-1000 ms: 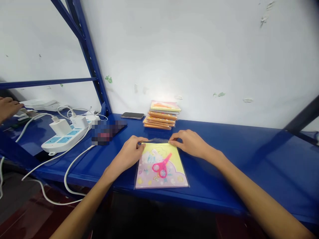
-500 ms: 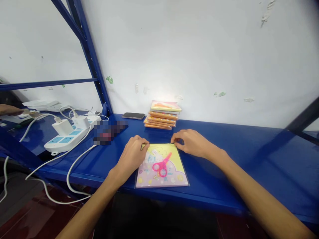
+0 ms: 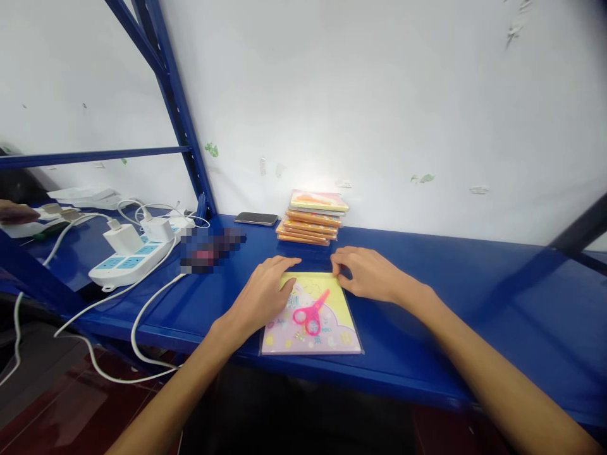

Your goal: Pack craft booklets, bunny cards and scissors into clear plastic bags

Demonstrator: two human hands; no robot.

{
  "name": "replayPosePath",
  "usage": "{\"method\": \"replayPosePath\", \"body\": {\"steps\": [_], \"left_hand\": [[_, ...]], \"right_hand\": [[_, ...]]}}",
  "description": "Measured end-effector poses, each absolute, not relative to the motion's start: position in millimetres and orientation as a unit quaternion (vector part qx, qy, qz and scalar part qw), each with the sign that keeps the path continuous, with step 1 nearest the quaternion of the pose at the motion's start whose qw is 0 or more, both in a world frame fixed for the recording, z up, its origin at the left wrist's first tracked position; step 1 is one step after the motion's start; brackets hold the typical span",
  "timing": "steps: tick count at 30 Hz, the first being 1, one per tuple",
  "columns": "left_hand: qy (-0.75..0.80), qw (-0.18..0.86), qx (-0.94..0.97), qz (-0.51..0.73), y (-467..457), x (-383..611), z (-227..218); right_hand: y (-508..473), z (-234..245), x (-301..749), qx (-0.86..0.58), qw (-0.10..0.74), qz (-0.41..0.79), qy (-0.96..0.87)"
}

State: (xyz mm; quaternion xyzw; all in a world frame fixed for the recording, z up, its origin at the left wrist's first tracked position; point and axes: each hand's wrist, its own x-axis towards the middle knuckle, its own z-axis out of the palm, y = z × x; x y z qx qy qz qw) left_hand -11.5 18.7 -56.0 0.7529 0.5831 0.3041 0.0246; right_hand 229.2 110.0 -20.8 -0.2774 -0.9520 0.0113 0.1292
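Note:
A clear-wrapped packet (image 3: pixel 317 325) with a yellow and pink card and pink scissors (image 3: pixel 309 312) inside lies flat on the blue shelf (image 3: pixel 427 303), close to its front edge. My left hand (image 3: pixel 265 292) rests flat on the packet's top left part, fingers stretched out along its top edge. My right hand (image 3: pixel 365 273) sits at the packet's top right corner, fingers curled and pinching at the edge. Just behind the packet stands a stack of similar orange packets (image 3: pixel 313 218) against the wall.
A dark phone (image 3: pixel 256 218) lies near the wall, left of the stack. A white power strip (image 3: pixel 130 259) with plugged chargers and trailing white cables sits at the left beside a blue upright post (image 3: pixel 183 133). Another person's hand (image 3: pixel 16 213) shows at the far left edge.
The packet's open top flap has been folded down flat. My left hand has gone from a pinch at the corner to lying flat, sliding right along the top edge. My right hand stays at the corner.

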Motion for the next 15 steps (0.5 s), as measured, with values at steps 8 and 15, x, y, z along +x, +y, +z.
{"method": "replayPosePath", "body": {"steps": [8, 15], "left_hand": [[0.573, 0.027, 0.773, 0.271, 20.3, -13.6, -55.8], [0.534, 0.005, 0.809, 0.247, 15.6, -11.4, -52.0]], "right_hand": [[106.4, -16.3, 230.2, -0.269, 0.120, 0.010, -0.956], [100.0, -21.4, 220.4, -0.241, 0.167, 0.066, -0.954]]}}
